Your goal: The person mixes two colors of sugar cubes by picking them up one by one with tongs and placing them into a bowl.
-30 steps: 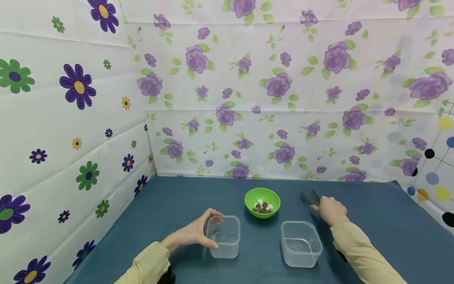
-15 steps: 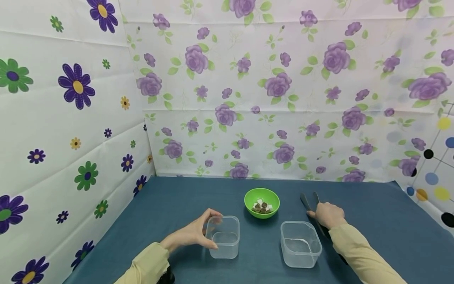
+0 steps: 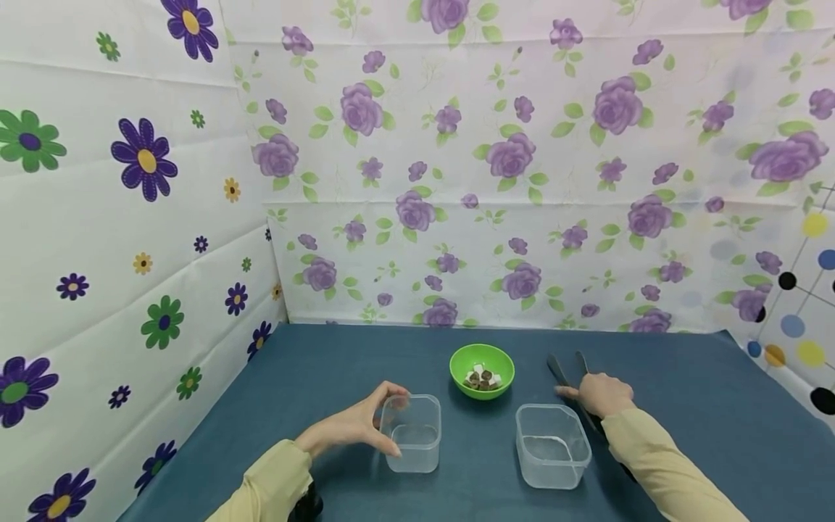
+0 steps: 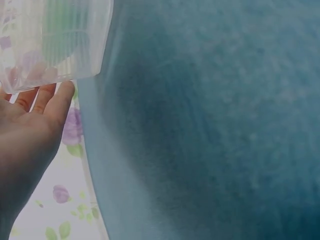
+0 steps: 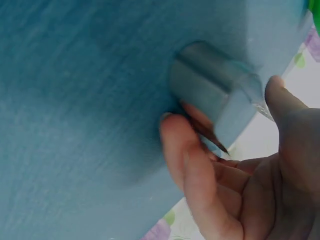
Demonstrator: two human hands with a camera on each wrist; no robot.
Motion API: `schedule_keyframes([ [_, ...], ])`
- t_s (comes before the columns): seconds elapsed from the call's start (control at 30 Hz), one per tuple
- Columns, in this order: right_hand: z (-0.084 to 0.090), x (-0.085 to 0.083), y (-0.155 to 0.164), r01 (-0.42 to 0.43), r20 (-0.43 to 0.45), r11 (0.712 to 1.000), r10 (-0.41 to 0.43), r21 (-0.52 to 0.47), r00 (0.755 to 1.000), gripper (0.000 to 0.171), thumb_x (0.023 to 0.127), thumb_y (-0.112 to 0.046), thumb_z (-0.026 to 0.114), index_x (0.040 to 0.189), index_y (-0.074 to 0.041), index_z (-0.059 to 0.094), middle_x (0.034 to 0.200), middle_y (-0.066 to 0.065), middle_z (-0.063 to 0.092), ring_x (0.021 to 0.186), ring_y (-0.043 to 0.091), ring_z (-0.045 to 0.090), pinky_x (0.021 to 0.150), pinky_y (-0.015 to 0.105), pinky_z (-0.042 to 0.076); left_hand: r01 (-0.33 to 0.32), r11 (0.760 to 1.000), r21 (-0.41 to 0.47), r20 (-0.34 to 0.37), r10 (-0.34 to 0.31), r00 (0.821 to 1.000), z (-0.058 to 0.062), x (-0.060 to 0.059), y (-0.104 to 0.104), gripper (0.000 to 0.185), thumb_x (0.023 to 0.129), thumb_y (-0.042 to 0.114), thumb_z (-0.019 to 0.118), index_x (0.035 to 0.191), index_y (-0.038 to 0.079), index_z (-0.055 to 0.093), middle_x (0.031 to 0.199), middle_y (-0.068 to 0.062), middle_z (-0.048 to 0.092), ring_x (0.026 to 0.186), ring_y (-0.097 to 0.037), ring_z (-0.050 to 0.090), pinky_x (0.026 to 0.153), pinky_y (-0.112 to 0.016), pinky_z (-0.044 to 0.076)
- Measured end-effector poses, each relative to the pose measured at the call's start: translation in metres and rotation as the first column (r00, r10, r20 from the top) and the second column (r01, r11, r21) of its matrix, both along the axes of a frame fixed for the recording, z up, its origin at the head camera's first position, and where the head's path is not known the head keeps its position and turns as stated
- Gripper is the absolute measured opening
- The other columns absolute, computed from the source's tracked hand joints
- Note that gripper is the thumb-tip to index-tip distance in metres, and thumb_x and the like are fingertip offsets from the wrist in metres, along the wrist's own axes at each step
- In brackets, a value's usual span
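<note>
Head view: left hand (image 3: 352,429) curled on clear container (image 3: 413,433); right hand (image 3: 603,395) fingers closing around black tongs (image 3: 566,371) on blue table (image 3: 365,355). Between them: second container (image 3: 552,446), green bowl (image 3: 482,371). No legible writing.

A worktop (image 3: 365,355) covered in dark teal cloth fills the lower part of the head view. Behind it hangs a white back wall sheet (image 3: 496,167) printed with purple roses and green leaves. The left wall sheet (image 3: 124,217) bears purple, green and yellow daisies, and a dotted sheet (image 3: 805,304) shows at the right edge; the light is even.
</note>
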State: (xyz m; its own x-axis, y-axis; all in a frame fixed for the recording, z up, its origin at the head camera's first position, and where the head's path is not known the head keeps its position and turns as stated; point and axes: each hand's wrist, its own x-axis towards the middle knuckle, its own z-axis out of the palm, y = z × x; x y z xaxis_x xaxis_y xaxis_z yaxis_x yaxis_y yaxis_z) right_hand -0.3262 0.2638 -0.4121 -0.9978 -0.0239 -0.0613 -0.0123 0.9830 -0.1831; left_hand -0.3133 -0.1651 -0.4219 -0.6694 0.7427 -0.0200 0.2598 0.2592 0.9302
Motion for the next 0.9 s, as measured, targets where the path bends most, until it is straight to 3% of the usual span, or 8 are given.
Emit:
schedule_keyframes([
  [0.1,0.004,0.003,0.000,0.010,0.015,1.000,-0.010,-0.005,1.000,0.063,0.084,-0.062,0.045,0.063,-0.004,0.061,0.059,0.012,0.051,0.052,0.025,0.051,0.049,0.038,0.040,0.014,1.000,-0.010,0.014,-0.014,1.000,0.003,-0.001,0.001,0.077,0.077,0.032,0.073,0.134,0.007,0.026,0.134,-0.015,0.027,0.123,-0.030,0.027,0.088,-0.049,0.034],
  [0.2,0.007,0.004,0.002,0.020,-0.032,1.000,-0.020,-0.010,0.999,0.063,0.086,-0.060,0.043,0.056,-0.006,0.057,0.051,0.007,0.044,0.046,0.023,0.048,0.045,0.035,0.036,0.022,0.999,-0.033,0.037,-0.020,0.999,0.006,-0.001,0.002,0.079,0.078,0.032,0.072,0.136,0.009,0.023,0.136,-0.016,0.024,0.124,-0.030,0.025,0.089,-0.051,0.032],
  [0.3,0.008,0.005,0.005,0.024,-0.139,1.000,-0.025,-0.008,0.990,0.060,0.089,-0.053,0.046,0.047,-0.010,0.048,0.044,0.002,0.034,0.039,0.019,0.041,0.039,0.030,0.029,0.017,0.998,-0.068,0.050,-0.013,0.999,0.009,-0.001,0.002,0.081,0.078,0.031,0.073,0.138,0.012,0.022,0.137,-0.013,0.025,0.125,-0.029,0.024,0.090,-0.051,0.031],
  [0.43,0.008,0.006,0.011,-0.021,-0.293,1.000,0.023,0.008,0.956,0.055,0.090,-0.042,0.053,0.045,-0.013,0.040,0.040,-0.002,0.026,0.033,0.015,0.033,0.035,0.026,0.021,0.015,0.995,-0.098,0.046,-0.010,0.999,0.010,-0.002,0.001,0.081,0.078,0.030,0.073,0.139,0.012,0.023,0.136,-0.009,0.028,0.126,-0.031,0.024,0.091,-0.049,0.032],
  [0.53,0.006,0.009,0.017,-0.098,-0.346,0.995,0.101,0.026,0.933,0.046,0.087,-0.036,0.059,0.053,-0.012,0.042,0.042,-0.002,0.030,0.033,0.013,0.033,0.034,0.025,0.022,0.022,0.994,-0.108,0.037,-0.018,0.999,0.010,-0.003,0.001,0.082,0.077,0.029,0.073,0.140,0.012,0.023,0.137,-0.010,0.028,0.126,-0.032,0.023,0.091,-0.049,0.032],
  [0.7,0.003,0.014,0.025,-0.237,-0.334,0.971,0.230,0.021,0.914,0.028,0.085,-0.034,0.063,0.080,-0.006,0.058,0.059,-0.003,0.050,0.044,0.011,0.045,0.040,0.030,0.039,0.032,0.994,-0.102,0.000,-0.032,0.999,0.010,-0.005,0.000,0.088,0.075,0.033,0.075,0.141,0.015,0.022,0.142,-0.009,0.022,0.128,-0.031,0.021,0.090,-0.047,0.035],
  [0.8,0.002,0.015,0.030,-0.261,-0.368,0.965,0.256,0.036,0.894,0.038,0.083,-0.037,0.064,0.097,-0.002,0.061,0.076,0.005,0.059,0.061,0.019,0.056,0.048,0.035,0.046,0.051,0.997,-0.065,-0.017,-0.052,0.999,0.011,-0.006,-0.001,0.092,0.073,0.038,0.075,0.143,0.017,0.018,0.143,-0.007,0.019,0.129,-0.031,0.019,0.091,-0.047,0.034],
  [0.9,0.002,0.018,0.034,-0.244,-0.416,0.967,0.250,0.067,0.875,0.056,0.081,-0.046,0.062,0.113,0.001,0.058,0.095,0.017,0.060,0.083,0.034,0.056,0.058,0.046,0.047,0.043,0.998,-0.036,-0.042,-0.044,0.998,0.013,-0.007,-0.004,0.089,0.077,0.041,0.071,0.143,0.019,0.016,0.143,-0.009,0.019,0.129,-0.033,0.019,0.093,-0.049,0.032],
])
